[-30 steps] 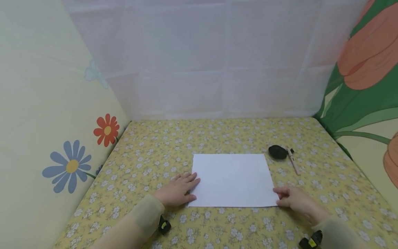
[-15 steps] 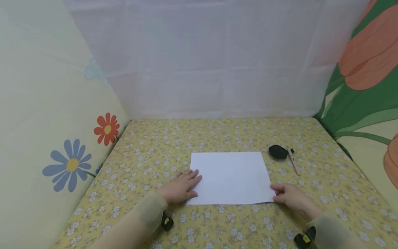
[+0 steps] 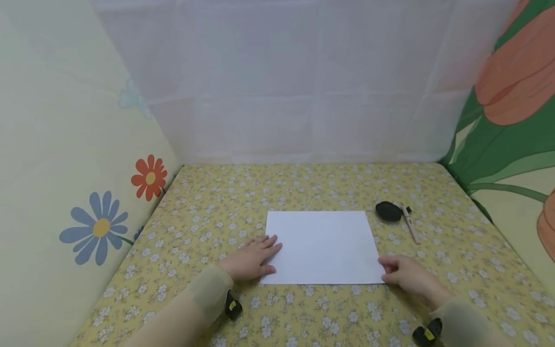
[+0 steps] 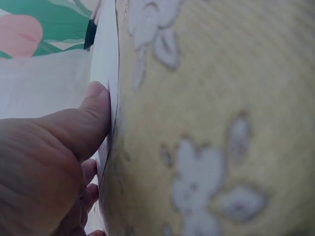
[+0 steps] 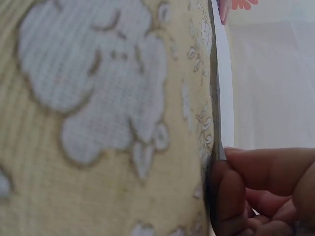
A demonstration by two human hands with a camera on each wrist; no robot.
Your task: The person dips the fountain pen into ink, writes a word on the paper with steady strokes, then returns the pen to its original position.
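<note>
A blank white sheet of paper [image 3: 323, 248] lies on the yellow flowered cloth. My left hand [image 3: 250, 260] rests with spread, straight fingers on its left edge. In the left wrist view the thumb of the left hand [image 4: 54, 142] presses on the paper [image 4: 104, 54]. At the lower right corner my right hand [image 3: 412, 277] pinches the sheet between thumb and curled fingers. The right wrist view shows that corner of the paper [image 5: 225, 98] held by the right hand [image 5: 266, 187], slightly raised off the cloth.
A black oval object [image 3: 388, 211] lies beyond the paper on the right. A pale pink pen [image 3: 410, 226] lies beside it. A white sheet of cloth [image 3: 260, 86] hangs at the back, and flower-printed panels [image 3: 56, 144] stand at the sides.
The paper has shifted slightly left and away from me, both hands moving with it. Its lower right corner has stayed in the right hand. The black object and pen have not moved.
</note>
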